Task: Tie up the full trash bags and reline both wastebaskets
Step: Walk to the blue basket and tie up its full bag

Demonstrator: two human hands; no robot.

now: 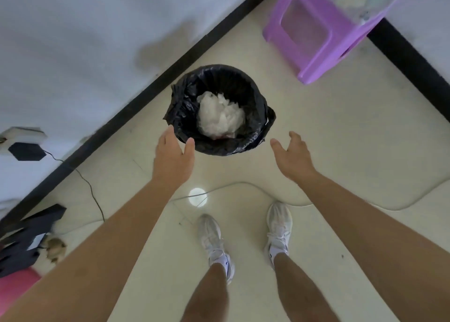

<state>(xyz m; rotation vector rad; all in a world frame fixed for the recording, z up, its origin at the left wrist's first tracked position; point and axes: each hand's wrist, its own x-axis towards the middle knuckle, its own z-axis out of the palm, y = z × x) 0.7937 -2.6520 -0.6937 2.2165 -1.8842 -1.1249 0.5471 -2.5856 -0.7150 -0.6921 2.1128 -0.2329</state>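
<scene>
Black trash bag (250, 97) held white crumpled waste (220, 114); purple stool (314, 31), white shoes (278, 226), cream floor (341, 139), black baseboard (136, 102)

One wide-angle view, from the person's head, looks almost straight down at the floor (341, 139). The bin (181, 112) sits close, just above frame centre; the shoes (211, 239) lie bottom centre.

bare floor (316, 131) rings wastebasket (260, 107); stool (314, 53) near.
</scene>
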